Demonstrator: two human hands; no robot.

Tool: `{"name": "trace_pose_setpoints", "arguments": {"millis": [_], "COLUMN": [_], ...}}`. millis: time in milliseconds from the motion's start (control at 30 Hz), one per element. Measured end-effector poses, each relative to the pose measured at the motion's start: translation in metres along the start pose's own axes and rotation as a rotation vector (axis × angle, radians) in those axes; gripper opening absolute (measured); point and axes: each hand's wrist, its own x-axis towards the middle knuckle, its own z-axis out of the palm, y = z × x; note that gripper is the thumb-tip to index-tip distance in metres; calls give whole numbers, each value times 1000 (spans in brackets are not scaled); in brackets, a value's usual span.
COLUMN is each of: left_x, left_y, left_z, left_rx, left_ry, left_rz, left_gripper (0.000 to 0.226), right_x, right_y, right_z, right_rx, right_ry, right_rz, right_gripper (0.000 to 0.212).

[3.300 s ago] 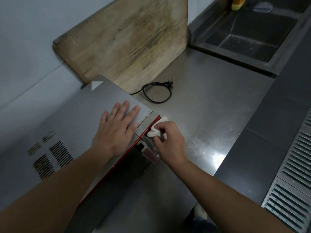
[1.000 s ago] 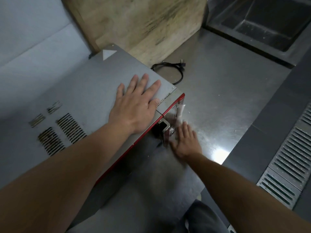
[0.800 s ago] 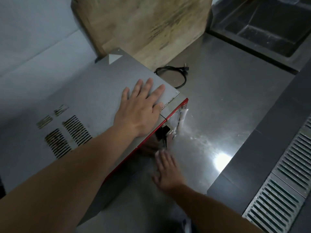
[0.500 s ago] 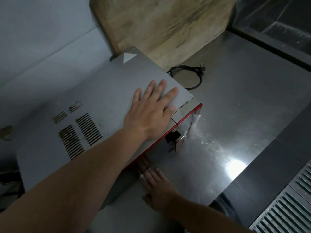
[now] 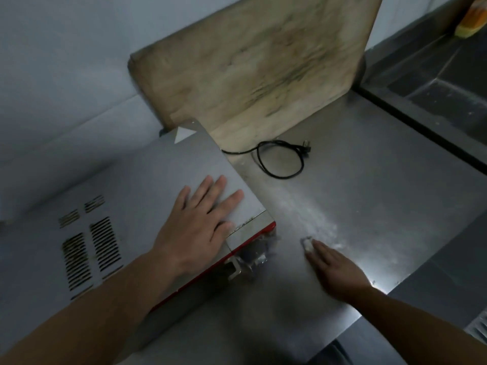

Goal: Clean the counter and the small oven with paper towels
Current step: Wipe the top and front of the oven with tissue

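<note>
The small oven (image 5: 126, 206) is grey on top with a red front edge and stands at the left of the steel counter (image 5: 369, 180). My left hand (image 5: 195, 230) lies flat on the oven's top near its front right corner, fingers straight. My right hand (image 5: 334, 267) is flat on the counter to the right of the oven, pressing a white paper towel (image 5: 307, 243) under its fingertips; only a small wad of it shows. A pale streaked patch marks the counter just beyond the towel.
A large wooden cutting board (image 5: 250, 61) leans against the wall behind the oven. The oven's black cord and plug (image 5: 282, 159) lie coiled on the counter. A sink (image 5: 434, 88) sits at the far right, with a yellow object (image 5: 471, 19) on its rim.
My right hand has swept with the towel from in front of the oven's door out to the right across the counter. My left hand stays flat on the oven top.
</note>
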Motion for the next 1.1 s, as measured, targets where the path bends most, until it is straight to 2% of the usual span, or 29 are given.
{"name": "trace_pose_setpoints", "arguments": {"millis": [67,133,200,300,433,533,667,767,967,1100], "left_x": [2,14,30,43,50,72,85,83,83,83], "left_y": [4,12,25,40,28,13,8,9,7,7], "left_z": [-1,-2,-4,-5,-9,-13,-10,-10,-9,-9], "left_rx": [-23,-105,-156,-118,-34,-130,-103,-108,-118,-134], "left_ry": [-23,-39,-56,-37,-43,-11,41,48,82,79], "left_rz": [-89,-252,-388,-451,-457,-572,-620,-616,-615,-618], "left_gripper": [63,66,69,73,74,71,72,68,62,60], "right_x": [21,51,82,117,138,130,111,91,57,78], "right_y": [20,24,19,-7,-58,-98,-134,-146,-133,-130], "right_z": [-19,-44,-72,-111,-163,-199,-215,-209,-199,-199], "right_rx": [95,247,418,660,1051,1252,1371,1336,1268,1285], "right_ry": [-43,18,117,225,307,301,186,163,94,38], "right_rz": [114,290,395,351,249,129,11,11,-34,-15], "right_gripper": [67,52,48,39,32,30,32,39,47,56]}}
